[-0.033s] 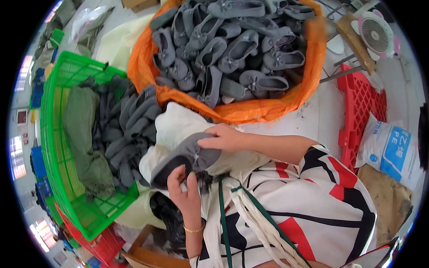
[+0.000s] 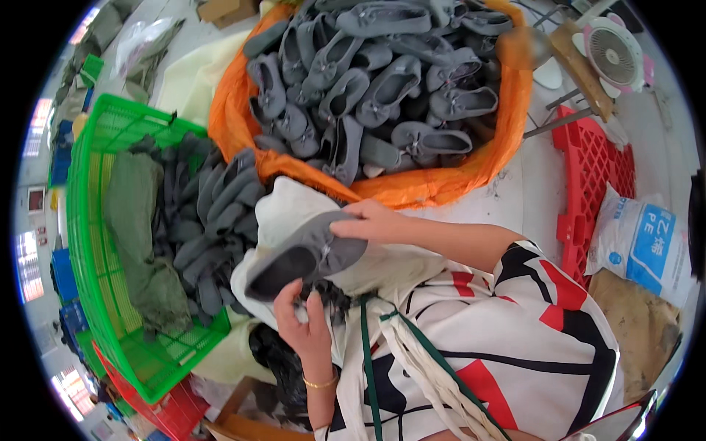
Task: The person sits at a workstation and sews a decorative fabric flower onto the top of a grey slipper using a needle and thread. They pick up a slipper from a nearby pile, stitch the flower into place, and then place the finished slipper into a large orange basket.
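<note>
A grey fabric flat shoe with a small bow is held over my lap, its dark opening facing up and its heel toward the left. My right hand grips the toe end, its fingers closed over the upper. At the near rim of the opening, my left hand has bent fingers pinching the edge; a thin bracelet circles that wrist. White cloth lies beneath the shoe. A dark, ragged bundle shows just beside the left fingers; its kind is unclear.
An orange sack full of grey shoes stands ahead. On the left, a green crate holds more grey pieces and a dull green cloth. To the right are a red plastic pallet, a white-and-blue bag and a fan.
The shoe has tilted slightly, showing more of its opening. My left fingertips have shifted a little toward the near rim. Both hands stay on the shoe.
</note>
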